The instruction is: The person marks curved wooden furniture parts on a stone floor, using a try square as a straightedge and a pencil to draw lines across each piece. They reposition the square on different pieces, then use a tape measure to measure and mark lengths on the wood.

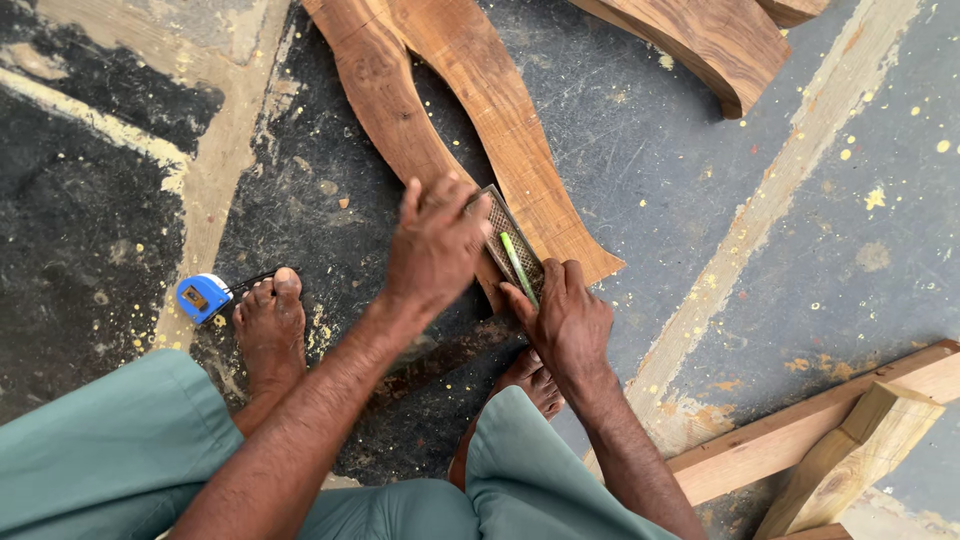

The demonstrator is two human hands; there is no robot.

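Two curved brown wooden pieces (500, 120) lie side by side on the grey floor, running from the top down to the middle. My left hand (435, 245) presses a small flat rectangular block (505, 232) with a rough mesh-like face against the lower end of the wood. My right hand (568, 318) holds a thin green pencil (518, 265) that lies along the block's edge. Both my bare feet rest on the floor below the wood, the left foot (268, 325) beside the hands.
A blue tape measure (203, 297) lies on the floor just left of my left foot. Another curved wooden piece (710, 40) sits at the top right. Pale timber lengths (830, 420) lie at the lower right. The floor is speckled with paint.
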